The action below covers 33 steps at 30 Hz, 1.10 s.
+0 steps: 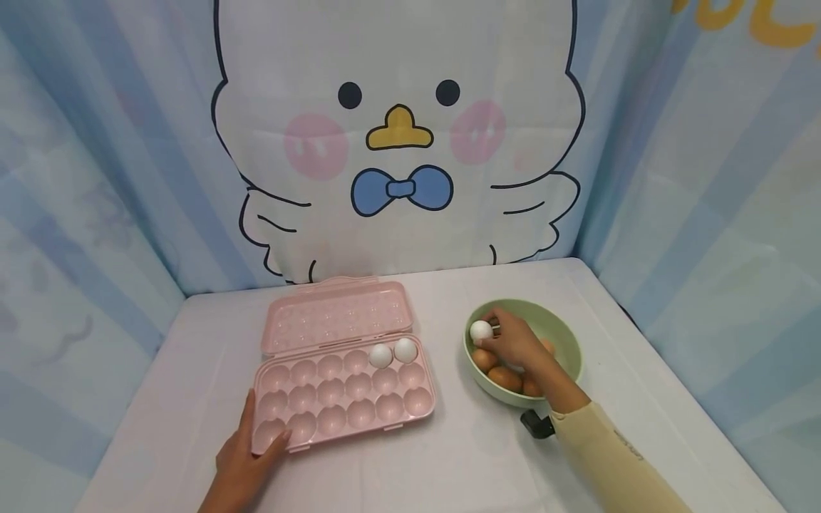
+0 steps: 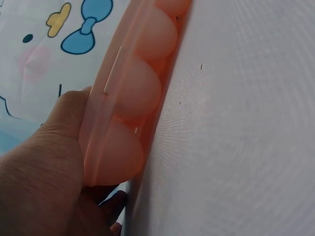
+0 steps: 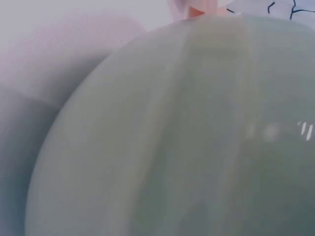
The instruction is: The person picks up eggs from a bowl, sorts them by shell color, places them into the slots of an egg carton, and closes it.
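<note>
Pinching a white egg (image 1: 481, 330) with the right hand (image 1: 515, 342), in or over the left part of the green bowl (image 1: 566, 340), and gripping the pink carton (image 1: 331, 392) near left with the left hand (image 1: 245, 456), apparently mid-pick, likely needing a leftward carry toward 2 seated eggs (image 1: 380, 355).

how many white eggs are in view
3 white eggs: two side by side at the right end of the pink carton's far row, and one held by the right hand at the green bowl. Others may be hidden in the bowl.
</note>
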Motion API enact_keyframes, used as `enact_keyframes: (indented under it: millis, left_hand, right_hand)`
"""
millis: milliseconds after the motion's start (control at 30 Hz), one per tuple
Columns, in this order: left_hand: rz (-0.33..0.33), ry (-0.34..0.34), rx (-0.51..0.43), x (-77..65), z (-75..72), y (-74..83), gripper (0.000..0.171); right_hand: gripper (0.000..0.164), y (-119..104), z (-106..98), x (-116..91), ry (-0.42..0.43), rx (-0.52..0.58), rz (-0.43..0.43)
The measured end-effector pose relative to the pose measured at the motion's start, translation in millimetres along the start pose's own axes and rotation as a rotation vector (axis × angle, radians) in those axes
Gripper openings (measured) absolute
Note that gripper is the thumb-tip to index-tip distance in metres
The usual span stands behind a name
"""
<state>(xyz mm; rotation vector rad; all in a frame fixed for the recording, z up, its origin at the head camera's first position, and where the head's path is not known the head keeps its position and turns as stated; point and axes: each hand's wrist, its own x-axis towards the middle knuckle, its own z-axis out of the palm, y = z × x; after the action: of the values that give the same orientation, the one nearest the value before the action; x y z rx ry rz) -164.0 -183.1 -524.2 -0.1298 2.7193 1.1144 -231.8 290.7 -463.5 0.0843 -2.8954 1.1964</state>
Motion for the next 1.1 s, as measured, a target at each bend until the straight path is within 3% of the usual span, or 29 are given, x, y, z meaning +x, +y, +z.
enact_keyframes:
  millis: [200,633,867,1100]
  left_hand:
    - [-0.013,0.001,0.004,0.3,1.0,-0.1,0.113]
    - [-0.001,0.003,-0.001,-1.8,-0.4,-1.0,0.114]
    - [0.003,0.009,-0.018,-4.9,-5.2,-5.3,0.114]
    - [0.048,0.044,-0.017,-3.4,-1.5,-2.5,0.11]
  right_hand:
    - [0.034,-6.3,-1.1,-0.4,0.011,0.065,-0.02]
    - [0.039,-36.9,-10.3,-4.3,0.007,0.047,-0.033]
    - [0.042,-59.6,0.6,0.9,0.059,0.156,-0.059]
    - [0.04,-73.1,30.2,9.7,0.082,0.213,-0.156]
